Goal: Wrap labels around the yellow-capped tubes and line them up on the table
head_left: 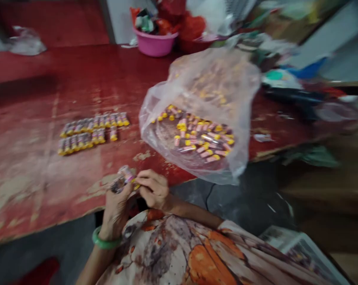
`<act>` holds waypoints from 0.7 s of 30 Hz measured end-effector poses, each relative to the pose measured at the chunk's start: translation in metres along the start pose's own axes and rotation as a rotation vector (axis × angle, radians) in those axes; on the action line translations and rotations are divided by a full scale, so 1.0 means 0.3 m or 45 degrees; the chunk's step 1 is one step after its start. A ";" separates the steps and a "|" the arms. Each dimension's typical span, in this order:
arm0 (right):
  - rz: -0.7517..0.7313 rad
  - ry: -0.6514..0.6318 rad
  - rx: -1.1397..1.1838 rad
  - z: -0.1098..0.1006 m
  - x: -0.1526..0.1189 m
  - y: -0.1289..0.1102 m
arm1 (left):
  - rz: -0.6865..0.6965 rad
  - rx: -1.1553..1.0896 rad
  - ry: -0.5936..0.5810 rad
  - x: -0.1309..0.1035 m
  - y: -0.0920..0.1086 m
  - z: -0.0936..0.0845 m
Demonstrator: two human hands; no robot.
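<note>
My left hand (116,204), with a green bangle at the wrist, is closed around a small clear tube (125,173) with a pink label and a yellow cap. Something dark and shiny beside it in the same hand is too blurred to make out. The fingers of my right hand (153,189) pinch the tube's yellow end. Ahead on the red table (27,174), several similar tubes (78,143) lie side by side in two rows. To the right, a large clear plastic bag (202,168) lies with its mouth towards me, holding many loose tubes (211,136).
At the back stands a pink basin (156,42) full of colourful wrappings. A crumpled clear bag (27,41) lies at the far left. Plastic bags and other clutter crowd the right side. The table's worn front edge runs close to my hands. A pale crate (306,245) sits lower right.
</note>
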State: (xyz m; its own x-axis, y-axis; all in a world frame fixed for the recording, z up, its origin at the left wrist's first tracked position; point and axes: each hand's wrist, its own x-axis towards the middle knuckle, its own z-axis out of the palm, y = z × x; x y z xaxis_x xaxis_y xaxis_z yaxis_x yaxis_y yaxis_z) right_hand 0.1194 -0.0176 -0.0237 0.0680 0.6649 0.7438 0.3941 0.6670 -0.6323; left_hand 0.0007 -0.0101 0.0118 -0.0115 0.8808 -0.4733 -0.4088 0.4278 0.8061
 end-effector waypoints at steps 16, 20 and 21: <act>-0.111 -0.068 -0.231 0.013 -0.030 -0.054 | -0.030 -0.206 -0.183 -0.034 -0.014 -0.086; -0.095 -0.088 -0.206 0.020 -0.035 -0.051 | -0.025 -0.208 -0.193 -0.033 -0.013 -0.100; -0.083 -0.092 -0.199 0.021 -0.037 -0.051 | -0.023 -0.203 -0.194 -0.034 -0.011 -0.103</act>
State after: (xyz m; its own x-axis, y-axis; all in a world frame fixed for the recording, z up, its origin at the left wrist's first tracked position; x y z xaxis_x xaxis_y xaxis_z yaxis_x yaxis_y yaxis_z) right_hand 0.1070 -0.0330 -0.0235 -0.0259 0.6479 0.7613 0.5333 0.6531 -0.5377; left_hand -0.0259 -0.0268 0.0030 0.1301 0.8989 -0.4183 -0.5467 0.4170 0.7261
